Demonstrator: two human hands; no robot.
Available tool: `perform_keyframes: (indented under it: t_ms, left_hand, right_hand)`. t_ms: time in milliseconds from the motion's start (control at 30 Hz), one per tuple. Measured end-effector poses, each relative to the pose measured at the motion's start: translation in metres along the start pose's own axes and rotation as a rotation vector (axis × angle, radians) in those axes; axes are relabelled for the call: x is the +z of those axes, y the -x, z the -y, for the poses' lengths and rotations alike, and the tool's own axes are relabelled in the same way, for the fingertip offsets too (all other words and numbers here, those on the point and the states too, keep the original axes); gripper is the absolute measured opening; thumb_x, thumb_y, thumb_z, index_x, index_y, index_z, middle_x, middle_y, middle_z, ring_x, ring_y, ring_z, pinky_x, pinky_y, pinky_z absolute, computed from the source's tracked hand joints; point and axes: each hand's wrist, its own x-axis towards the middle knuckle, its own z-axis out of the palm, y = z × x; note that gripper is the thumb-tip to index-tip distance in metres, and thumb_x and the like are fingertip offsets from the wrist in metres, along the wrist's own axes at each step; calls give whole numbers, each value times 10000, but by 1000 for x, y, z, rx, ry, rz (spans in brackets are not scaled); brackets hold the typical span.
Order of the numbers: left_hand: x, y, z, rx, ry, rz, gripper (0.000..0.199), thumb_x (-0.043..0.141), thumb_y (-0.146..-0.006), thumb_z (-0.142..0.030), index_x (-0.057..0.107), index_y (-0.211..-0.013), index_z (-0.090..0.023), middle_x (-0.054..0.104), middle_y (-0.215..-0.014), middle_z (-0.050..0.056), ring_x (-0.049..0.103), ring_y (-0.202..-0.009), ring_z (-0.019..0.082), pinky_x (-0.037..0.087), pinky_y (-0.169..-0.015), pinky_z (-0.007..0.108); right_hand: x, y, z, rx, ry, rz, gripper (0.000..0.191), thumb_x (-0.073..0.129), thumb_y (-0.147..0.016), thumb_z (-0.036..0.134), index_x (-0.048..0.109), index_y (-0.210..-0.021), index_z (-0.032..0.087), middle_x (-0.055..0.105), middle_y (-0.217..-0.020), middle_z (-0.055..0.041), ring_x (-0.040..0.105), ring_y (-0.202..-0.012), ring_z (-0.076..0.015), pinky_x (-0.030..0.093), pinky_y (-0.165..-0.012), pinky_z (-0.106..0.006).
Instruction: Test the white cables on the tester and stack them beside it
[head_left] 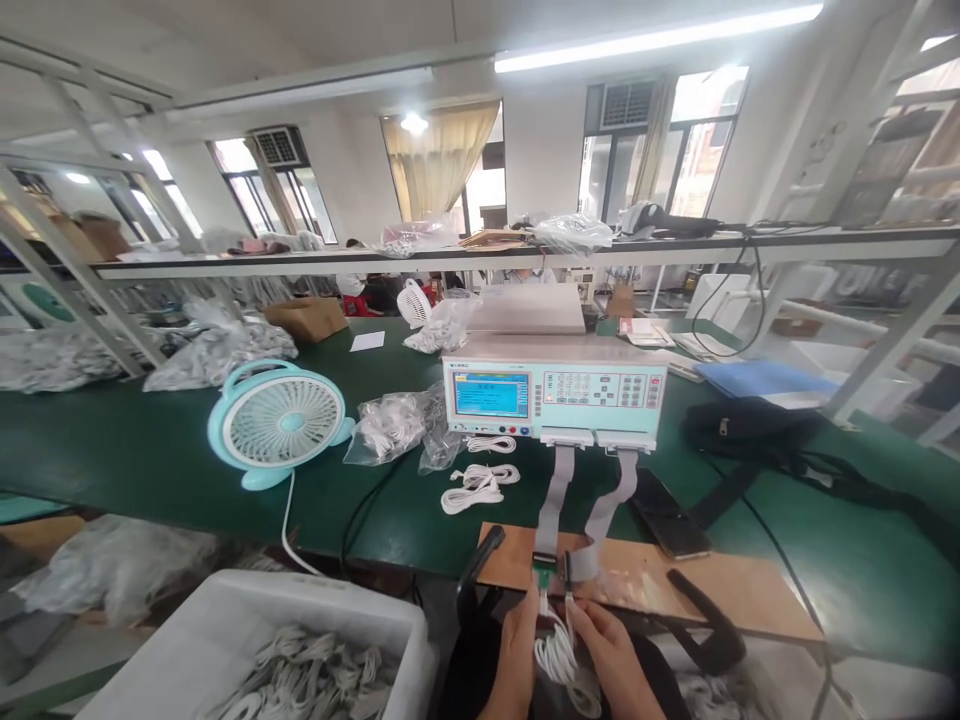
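Left hand (519,632): in the head view, closed in a pinch on the white cable, just beside a small green circuit board (544,577).
Right hand (609,642): closed on the same cable, fingertips near the end of the right ribbon.
White cable (555,652): coiled between both hands, near the front edge of the wooden board (735,592).
Grey ribbons (556,500): run down from the front of the meter (600,390), over the desk (892,520) and onto the wooden board.
Phone (670,515): lies right of the ribbons, partly on the wooden board.
Fan (285,415): stands left of the bagged cables (390,425).
White bin (176,640): holds bundled cables, at lower left.
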Motion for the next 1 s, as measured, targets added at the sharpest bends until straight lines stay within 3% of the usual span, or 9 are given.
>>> perform_keyframes:
  t_ms: [167, 333, 533, 800, 1000]
  left_hand:
    - [-2, -3, 10, -40, -10, -64, 523, 525, -651, -641, 684, -695, -144, 674, -734, 96, 597, -776, 255, 434, -768, 348]
    - [0, -8, 18, -32, 31, -96, 527, 580, -584, -652, 668, -676, -141, 657, -735, 84, 581, -784, 245, 435, -745, 338]
    - [6, -6, 13, 17, 69, -72, 516, 589, -571, -653, 593, -542, -138, 581, -566, 30, 540, -625, 187, 419, -634, 289]
    - [11, -9, 15, 18, 95, -42, 436, 611, -613, -568, 582, -547, -138, 508, -491, -10, 465, -498, 120, 373, -502, 233]
    - [2, 21, 23, -78, 51, -8, 364, 575, -649, -528, 660, -688, -176, 649, -769, 77, 572, -754, 210, 455, -676, 281]
  right_hand:
    - [0, -1, -4, 29, -17, 28, 366, 634, -660, 503, 610, -637, 139, 444, -524, 34, 341, -513, -92, 285, -502, -219]
    - [0, -3, -6, 35, -36, 25, 393, 642, -633, 530, 578, -589, 144, 409, -490, 47, 318, -483, -83, 259, -481, -216]
    - [-1, -4, -11, 9, -4, -3, 411, 643, -619, 545, 582, -571, 141, 406, -454, 50, 319, -455, -82, 249, -461, -217]
    - [8, -3, -12, -10, -46, -51, 367, 649, -627, 506, 573, -574, 151, 500, -506, 25, 406, -494, -109, 329, -498, -231]
    - [12, 32, -2, -26, 15, 42, 290, 630, -685, 446, 583, -660, 160, 561, -635, -3, 493, -642, -152, 403, -613, -246]
